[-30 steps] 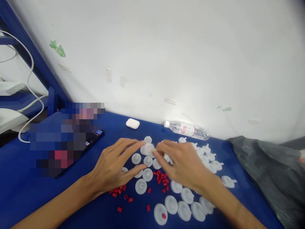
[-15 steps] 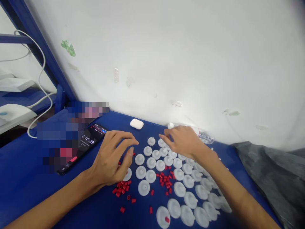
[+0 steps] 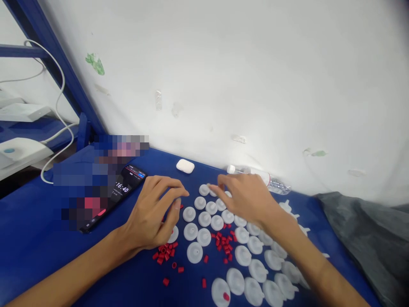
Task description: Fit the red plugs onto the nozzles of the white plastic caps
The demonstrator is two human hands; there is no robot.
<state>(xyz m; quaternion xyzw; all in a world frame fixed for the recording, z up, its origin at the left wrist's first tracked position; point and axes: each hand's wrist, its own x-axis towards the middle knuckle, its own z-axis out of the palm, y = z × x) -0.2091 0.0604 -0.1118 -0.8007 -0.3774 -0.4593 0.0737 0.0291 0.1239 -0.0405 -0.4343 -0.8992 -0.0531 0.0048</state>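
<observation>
Several white plastic caps (image 3: 194, 252) lie in rows on a blue table (image 3: 28, 251). Small red tubes (image 3: 225, 245) sit among them, with a second little heap (image 3: 164, 253) under my left wrist. One cap at the near edge (image 3: 220, 293) has a red tube in it. My left hand (image 3: 153, 217) rests by the left end of the rows, its fingers curled and its thumb and forefinger close together; what they hold is hidden. My right hand (image 3: 247, 198) reaches over the far row, fingertips pinched on a white cap (image 3: 211, 190).
A phone (image 3: 123, 187) with a running timer lies to the left. A white earbud case (image 3: 185, 166) and a lying water bottle (image 3: 266, 180) are by the wall. A grey bag (image 3: 361, 230) fills the right side. A white cable (image 3: 60, 98) hangs at the left.
My hands, together over one cap a second ago, have parted. The right hand went to the far row and drew slightly back. The left hand curled and stayed left.
</observation>
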